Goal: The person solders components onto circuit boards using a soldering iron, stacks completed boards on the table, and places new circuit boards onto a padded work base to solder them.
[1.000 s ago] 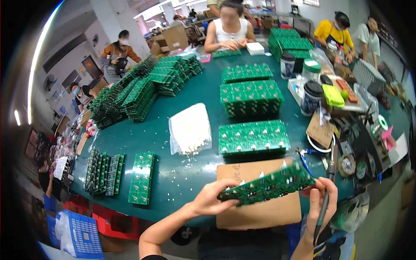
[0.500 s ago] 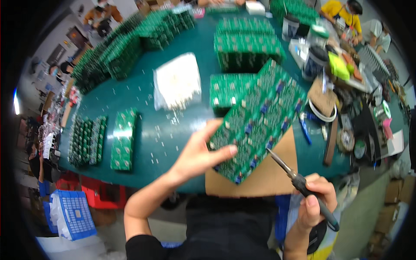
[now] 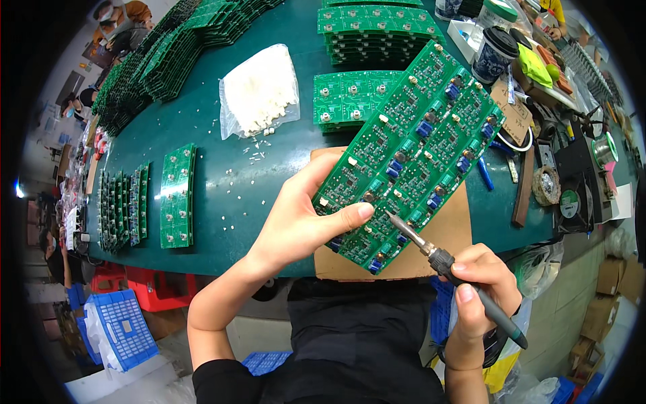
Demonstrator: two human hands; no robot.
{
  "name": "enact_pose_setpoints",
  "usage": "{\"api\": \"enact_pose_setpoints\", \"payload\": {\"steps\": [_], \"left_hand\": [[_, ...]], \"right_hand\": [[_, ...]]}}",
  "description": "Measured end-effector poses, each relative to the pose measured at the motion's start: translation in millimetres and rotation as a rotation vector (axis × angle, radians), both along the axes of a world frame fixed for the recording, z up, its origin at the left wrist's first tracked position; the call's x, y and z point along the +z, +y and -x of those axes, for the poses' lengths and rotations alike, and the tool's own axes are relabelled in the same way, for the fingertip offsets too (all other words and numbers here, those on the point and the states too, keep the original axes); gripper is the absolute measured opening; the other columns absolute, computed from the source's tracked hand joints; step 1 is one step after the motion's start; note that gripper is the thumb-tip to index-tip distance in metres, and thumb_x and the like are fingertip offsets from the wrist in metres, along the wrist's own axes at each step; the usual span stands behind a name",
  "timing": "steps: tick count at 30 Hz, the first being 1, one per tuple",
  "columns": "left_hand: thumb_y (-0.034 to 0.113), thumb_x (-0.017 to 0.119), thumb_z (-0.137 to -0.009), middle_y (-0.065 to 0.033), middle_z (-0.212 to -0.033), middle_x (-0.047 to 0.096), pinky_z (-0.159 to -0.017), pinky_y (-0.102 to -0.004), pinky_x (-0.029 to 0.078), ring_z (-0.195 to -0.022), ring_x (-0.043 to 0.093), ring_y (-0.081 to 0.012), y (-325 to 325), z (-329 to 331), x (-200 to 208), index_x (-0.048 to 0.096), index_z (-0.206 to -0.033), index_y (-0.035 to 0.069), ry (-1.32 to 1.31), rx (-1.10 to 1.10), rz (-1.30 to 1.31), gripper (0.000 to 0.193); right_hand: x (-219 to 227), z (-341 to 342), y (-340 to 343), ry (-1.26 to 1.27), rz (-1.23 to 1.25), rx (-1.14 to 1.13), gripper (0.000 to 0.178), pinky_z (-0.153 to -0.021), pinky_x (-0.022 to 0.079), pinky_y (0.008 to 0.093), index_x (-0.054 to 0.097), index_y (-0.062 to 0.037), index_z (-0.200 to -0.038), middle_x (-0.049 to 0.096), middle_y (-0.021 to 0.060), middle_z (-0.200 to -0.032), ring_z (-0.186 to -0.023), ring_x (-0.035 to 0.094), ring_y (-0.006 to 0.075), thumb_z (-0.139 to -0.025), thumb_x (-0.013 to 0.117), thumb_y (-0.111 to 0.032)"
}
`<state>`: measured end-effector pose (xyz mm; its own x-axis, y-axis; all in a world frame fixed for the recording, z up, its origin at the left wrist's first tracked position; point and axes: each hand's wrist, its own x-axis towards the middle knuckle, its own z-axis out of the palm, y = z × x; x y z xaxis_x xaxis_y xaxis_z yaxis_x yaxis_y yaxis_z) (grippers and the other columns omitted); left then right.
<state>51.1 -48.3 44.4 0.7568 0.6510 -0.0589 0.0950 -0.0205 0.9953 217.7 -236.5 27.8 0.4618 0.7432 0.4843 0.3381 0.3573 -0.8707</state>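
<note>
A green circuit board panel (image 3: 377,153) crowded with blue, black and white components is tilted up over a brown cardboard sheet (image 3: 447,246). My left hand (image 3: 296,219) grips its lower left edge, thumb on the component face and the other fingers hidden behind. In my right hand (image 3: 488,286) is a soldering iron (image 3: 443,262) with a dark handle, held like a pen. Its metal tip points up and left over the lower part of the panel, near my left thumb; whether it touches the board I cannot tell.
Stacked green boards (image 3: 377,27) and a shorter stack (image 3: 353,94) stand beyond the panel. A clear bag of small white parts (image 3: 259,87) lies open left of centre, pieces scattered nearby. More boards (image 3: 178,195) stand at left. Cups (image 3: 494,54), solder wire (image 3: 603,149) and tools crowd the right.
The soldering iron's tip has moved left and inward from the panel's right edge to over its lower part. The whole view has shifted, so the table's things appear higher. Both grips stay the same.
</note>
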Motion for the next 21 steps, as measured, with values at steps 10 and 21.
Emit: {"api": "enact_pose_setpoints", "payload": {"steps": [10,21], "left_hand": [[0.015,0.079,-0.083,-0.0077,-0.112,0.065,-0.095,-0.0301,0.046,-0.106,0.058,-0.013,3.1,0.1,-0.2,0.053,-0.132,-0.002,0.005,-0.023,-0.029,0.058],[0.015,0.079,-0.083,-0.0067,-0.112,0.063,-0.093,-0.0297,0.047,-0.103,0.059,-0.013,1.6,0.0,-4.8,0.053,-0.131,-0.002,-0.016,0.01,0.023,0.057]], "right_hand": [[16.1,-20.1,14.6,0.06,0.064,0.132,0.018,-0.059,0.046,0.028,0.069,0.0028,-0.087,0.066,0.0146,-0.076,-0.066,0.061,0.0202,-0.077,0.068,-0.012],[17.8,-13.7,8.4,0.024,0.013,0.017,0.018,-0.057,0.047,0.029,0.068,0.0029,-0.086,0.065,0.0134,-0.071,-0.062,0.061,0.0207,-0.074,0.067,-0.01]]}}
